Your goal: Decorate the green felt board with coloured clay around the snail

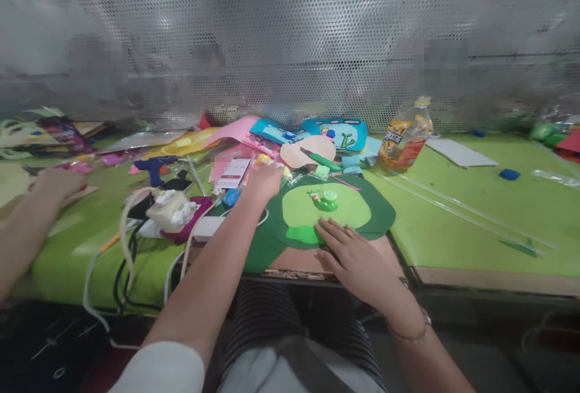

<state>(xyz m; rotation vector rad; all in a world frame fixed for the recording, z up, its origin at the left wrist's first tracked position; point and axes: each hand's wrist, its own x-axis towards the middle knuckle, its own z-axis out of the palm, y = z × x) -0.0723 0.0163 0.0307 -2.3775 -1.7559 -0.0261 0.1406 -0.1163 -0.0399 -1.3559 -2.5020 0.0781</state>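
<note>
By the desk's front edge (489, 279), the open right hand (356, 257) maybe steadies green sheets (353, 208); I can't tell if the left hand (266, 181) grips.

The bottle label (400, 133) is yellow and red; the phone screen (236, 172), white.

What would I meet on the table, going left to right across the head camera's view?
Blue glue gun, smartphone, green clay snail, plastic bottle with a yellow cap, small blue lump.
</note>
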